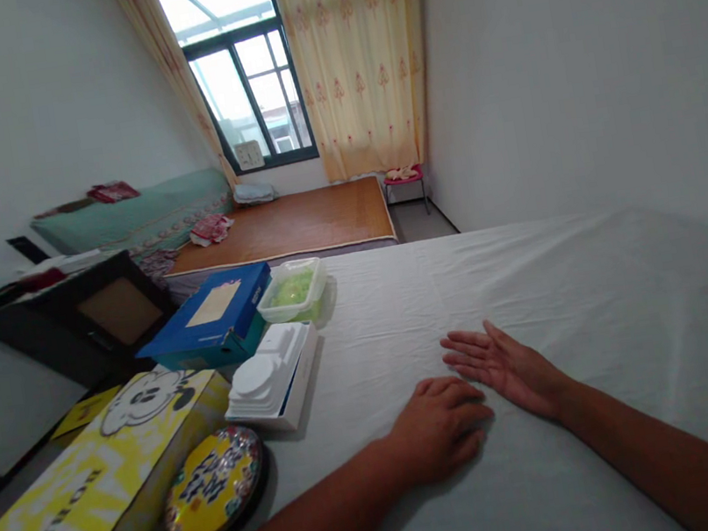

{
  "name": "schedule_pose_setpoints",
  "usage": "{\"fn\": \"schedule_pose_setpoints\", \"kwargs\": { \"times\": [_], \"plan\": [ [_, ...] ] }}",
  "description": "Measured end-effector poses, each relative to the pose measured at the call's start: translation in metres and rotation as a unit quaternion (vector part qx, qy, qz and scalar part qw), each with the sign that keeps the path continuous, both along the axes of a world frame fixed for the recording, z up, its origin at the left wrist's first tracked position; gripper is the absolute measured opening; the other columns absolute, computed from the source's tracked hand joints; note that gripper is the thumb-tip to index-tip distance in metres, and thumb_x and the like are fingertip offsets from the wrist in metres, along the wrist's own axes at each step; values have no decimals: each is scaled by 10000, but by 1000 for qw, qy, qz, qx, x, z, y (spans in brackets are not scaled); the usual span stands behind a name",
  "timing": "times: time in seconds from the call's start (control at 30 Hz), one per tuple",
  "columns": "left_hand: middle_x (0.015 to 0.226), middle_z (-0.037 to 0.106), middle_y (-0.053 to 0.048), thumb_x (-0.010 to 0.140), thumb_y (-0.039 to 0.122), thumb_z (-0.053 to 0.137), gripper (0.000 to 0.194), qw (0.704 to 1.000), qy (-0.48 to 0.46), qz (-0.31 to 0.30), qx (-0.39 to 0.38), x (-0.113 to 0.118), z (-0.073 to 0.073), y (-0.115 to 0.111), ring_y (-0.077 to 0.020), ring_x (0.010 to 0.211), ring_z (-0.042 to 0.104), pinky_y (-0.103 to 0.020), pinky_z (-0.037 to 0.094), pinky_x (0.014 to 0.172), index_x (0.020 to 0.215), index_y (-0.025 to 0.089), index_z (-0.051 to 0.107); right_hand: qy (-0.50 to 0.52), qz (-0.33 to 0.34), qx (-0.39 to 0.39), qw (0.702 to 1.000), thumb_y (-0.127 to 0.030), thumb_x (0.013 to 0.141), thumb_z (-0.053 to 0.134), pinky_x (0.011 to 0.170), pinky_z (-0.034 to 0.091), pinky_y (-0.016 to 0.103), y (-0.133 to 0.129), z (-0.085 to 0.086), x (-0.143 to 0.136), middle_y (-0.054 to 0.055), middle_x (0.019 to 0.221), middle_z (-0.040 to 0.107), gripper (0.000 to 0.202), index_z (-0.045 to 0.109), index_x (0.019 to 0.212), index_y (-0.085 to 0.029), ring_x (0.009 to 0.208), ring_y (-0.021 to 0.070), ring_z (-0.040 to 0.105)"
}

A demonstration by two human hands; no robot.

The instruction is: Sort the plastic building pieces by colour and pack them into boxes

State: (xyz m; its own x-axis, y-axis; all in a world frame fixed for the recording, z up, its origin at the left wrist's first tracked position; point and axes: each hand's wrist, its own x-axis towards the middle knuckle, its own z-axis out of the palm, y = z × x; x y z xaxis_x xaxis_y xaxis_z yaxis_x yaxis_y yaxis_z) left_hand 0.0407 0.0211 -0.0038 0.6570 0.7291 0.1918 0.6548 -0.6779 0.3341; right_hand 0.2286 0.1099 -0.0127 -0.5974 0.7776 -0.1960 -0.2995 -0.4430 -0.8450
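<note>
My left hand (441, 428) rests palm down on the white cloth (394, 313), its fingers slightly curled and a little apart, with nothing seen in it. Just to its right, my right hand (508, 367) lies with the palm turned up and toward the left, fingers stretched out, holding nothing. The two hands are close together but not clearly touching. Nearest to my left hand among the objects are a round yellow tin (214, 484) with a patterned rim and an open white box (274, 379) with white molded pieces inside.
At the left stand a long yellow box (94, 482), a blue box (212, 318) and a clear plastic container (293, 290) with green contents. Farther off are a dark cabinet (68, 313), a bed (313, 218) and a pink stool (404, 178). A wall (565, 74) rises at the right.
</note>
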Motion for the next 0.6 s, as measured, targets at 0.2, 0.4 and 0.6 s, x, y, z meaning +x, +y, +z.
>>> {"fn": "schedule_pose_setpoints", "kwargs": {
  "times": [0.2, 0.4, 0.6],
  "plan": [
    [1335, 591, -31, 936, 346, 502, 333, 1000, 7, -9, 20, 1, -1, 0, -204, 1256, 491, -368, 344, 1059, 1250, 260, 568, -48, 11, 81, 996, -593, 917, 482, 1078, 424, 466, -7, -8, -1, 156, 1237, 647, 503, 670, 1115, -170, 1148, 268, 617],
    [1329, 596, -29, 947, 332, 481, 318, 998, 36, -2, 58, 1, -4, 2, -204, 1294, 456, -364, 351, 1044, 1239, 251, 575, -205, 56, 331, 919, -538, 917, 516, 1052, 414, 469, -14, -5, -1, 110, 1166, 680, 418, 681, 1109, -205, 1111, 262, 610],
    [1275, 625, -53, 935, 314, 499, 282, 993, 91, 5, 75, 1, -3, 6, -208, 1189, 534, -350, 413, 950, 1170, 204, 609, -275, 42, 485, 829, -485, 923, 484, 988, 450, 456, -13, -12, -4, 83, 1111, 692, 375, 688, 1106, -230, 1046, 257, 616]
  ]
}}
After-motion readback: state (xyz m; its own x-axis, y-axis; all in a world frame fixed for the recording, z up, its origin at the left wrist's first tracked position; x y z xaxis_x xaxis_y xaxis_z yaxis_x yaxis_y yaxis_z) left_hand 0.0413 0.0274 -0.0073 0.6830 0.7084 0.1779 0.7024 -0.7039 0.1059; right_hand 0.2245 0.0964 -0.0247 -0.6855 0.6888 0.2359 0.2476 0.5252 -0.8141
